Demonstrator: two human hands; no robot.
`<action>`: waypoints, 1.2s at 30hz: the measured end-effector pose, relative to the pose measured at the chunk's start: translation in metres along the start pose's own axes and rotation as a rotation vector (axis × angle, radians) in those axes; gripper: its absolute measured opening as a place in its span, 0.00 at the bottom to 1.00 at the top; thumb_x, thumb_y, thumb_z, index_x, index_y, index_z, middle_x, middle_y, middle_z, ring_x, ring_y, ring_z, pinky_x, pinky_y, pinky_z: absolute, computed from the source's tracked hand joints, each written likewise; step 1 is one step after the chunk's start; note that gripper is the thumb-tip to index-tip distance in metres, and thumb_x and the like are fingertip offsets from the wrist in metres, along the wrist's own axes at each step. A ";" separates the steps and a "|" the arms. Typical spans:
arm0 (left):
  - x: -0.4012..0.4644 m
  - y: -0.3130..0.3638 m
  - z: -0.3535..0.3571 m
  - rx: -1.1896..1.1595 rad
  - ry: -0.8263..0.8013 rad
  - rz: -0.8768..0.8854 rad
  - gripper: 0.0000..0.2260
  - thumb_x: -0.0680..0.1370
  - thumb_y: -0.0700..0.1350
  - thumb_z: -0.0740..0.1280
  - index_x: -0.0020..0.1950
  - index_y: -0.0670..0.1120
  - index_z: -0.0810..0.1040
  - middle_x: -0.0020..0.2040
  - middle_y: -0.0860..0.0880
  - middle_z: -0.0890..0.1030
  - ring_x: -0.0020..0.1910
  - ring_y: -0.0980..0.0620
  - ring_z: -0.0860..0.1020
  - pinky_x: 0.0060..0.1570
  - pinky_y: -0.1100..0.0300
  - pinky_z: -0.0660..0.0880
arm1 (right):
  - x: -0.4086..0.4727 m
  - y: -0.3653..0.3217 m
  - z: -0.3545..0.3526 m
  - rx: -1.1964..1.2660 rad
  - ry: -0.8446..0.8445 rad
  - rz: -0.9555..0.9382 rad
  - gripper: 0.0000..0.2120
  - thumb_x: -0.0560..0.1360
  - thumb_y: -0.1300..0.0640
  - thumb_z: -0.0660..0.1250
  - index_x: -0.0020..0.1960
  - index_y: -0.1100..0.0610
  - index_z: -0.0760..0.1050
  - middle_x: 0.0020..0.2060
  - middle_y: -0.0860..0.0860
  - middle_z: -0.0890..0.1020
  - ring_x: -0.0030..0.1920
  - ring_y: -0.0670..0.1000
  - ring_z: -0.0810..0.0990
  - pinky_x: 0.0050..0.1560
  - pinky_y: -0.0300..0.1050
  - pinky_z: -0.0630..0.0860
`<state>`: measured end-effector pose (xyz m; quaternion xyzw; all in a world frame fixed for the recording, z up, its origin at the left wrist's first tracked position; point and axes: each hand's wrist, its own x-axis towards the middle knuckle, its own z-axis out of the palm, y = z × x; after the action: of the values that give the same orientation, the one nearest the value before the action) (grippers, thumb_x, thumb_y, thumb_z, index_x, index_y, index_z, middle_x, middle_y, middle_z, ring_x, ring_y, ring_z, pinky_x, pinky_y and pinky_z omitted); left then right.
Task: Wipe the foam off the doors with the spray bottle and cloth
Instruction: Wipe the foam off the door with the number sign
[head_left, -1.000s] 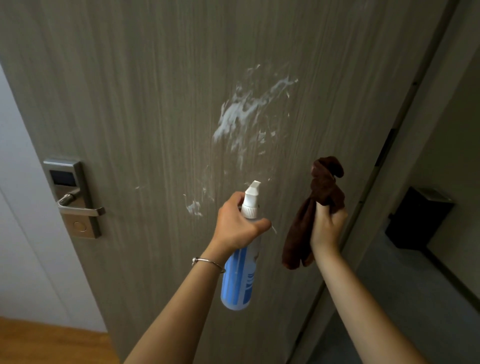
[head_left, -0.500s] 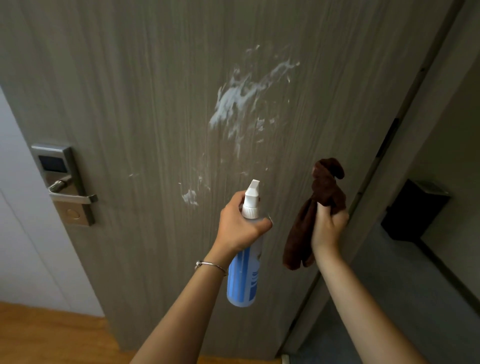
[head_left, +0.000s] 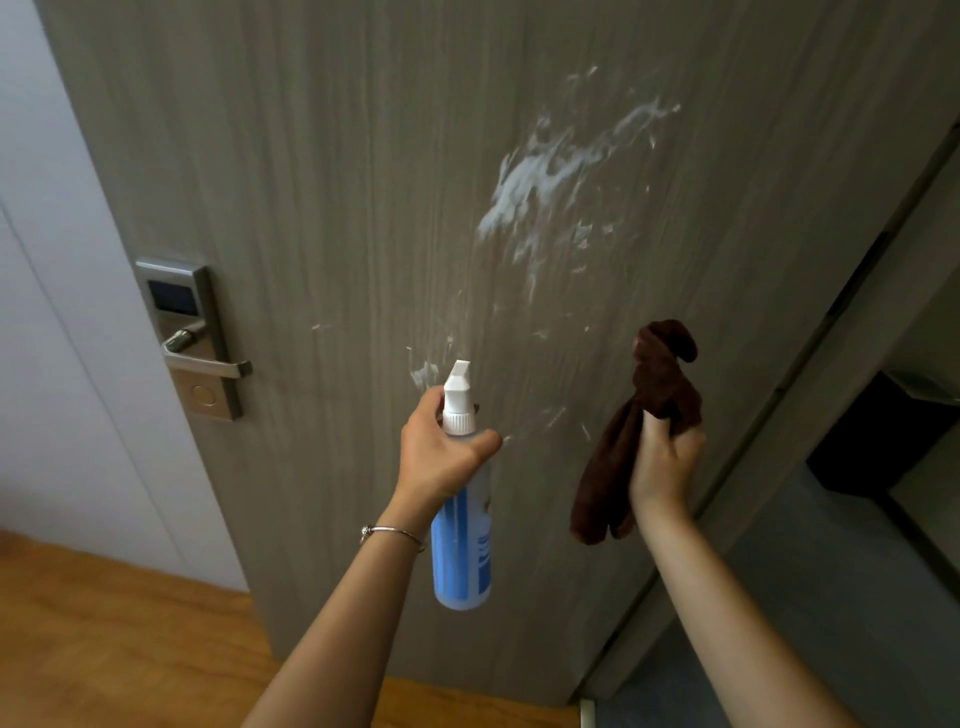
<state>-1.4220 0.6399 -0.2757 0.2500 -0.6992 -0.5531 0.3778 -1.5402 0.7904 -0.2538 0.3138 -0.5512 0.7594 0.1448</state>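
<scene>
A grey wood-grain door (head_left: 322, 156) fills the view. White foam (head_left: 540, 176) is smeared across its upper right, with a smaller blob (head_left: 423, 373) and flecks lower down. My left hand (head_left: 441, 452) grips a blue spray bottle (head_left: 462, 551) by the neck, its white nozzle pointing at the door just below the small blob. My right hand (head_left: 665, 457) holds a bunched dark brown cloth (head_left: 654, 400) close to the door, right of the bottle, not touching the foam.
A metal lever handle with an electronic lock (head_left: 192, 338) sits on the door's left side. A white wall (head_left: 47, 312) is at left and wooden floor (head_left: 104, 623) below. The door frame (head_left: 831, 364) runs diagonally at right, with a dark bin (head_left: 872, 431) beyond.
The view has shifted, so the door handle and foam appear further right and more wooden floor shows. Both hands keep the same grips and positions relative to each other.
</scene>
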 end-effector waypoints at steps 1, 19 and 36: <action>0.000 -0.001 -0.005 -0.009 0.010 0.003 0.13 0.63 0.40 0.73 0.43 0.46 0.73 0.35 0.48 0.77 0.33 0.54 0.72 0.33 0.60 0.73 | -0.002 0.001 0.004 0.007 -0.011 0.004 0.21 0.77 0.51 0.60 0.66 0.62 0.74 0.62 0.48 0.80 0.65 0.46 0.77 0.66 0.40 0.72; 0.010 -0.039 -0.062 0.098 -0.110 -0.021 0.19 0.64 0.39 0.75 0.52 0.50 0.75 0.37 0.53 0.77 0.31 0.61 0.73 0.33 0.69 0.71 | -0.037 0.002 0.063 -0.067 0.044 0.023 0.19 0.75 0.51 0.59 0.60 0.62 0.76 0.56 0.39 0.81 0.63 0.49 0.77 0.66 0.40 0.72; 0.022 -0.006 -0.035 0.108 -0.101 0.146 0.22 0.62 0.43 0.72 0.55 0.51 0.76 0.42 0.49 0.80 0.38 0.50 0.77 0.35 0.67 0.74 | -0.036 0.096 0.023 -0.263 0.311 0.149 0.29 0.77 0.46 0.60 0.72 0.60 0.70 0.72 0.58 0.72 0.74 0.58 0.67 0.72 0.66 0.62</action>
<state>-1.4067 0.6010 -0.2721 0.1902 -0.7627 -0.4973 0.3672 -1.5602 0.7398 -0.3435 0.1299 -0.6381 0.7289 0.2113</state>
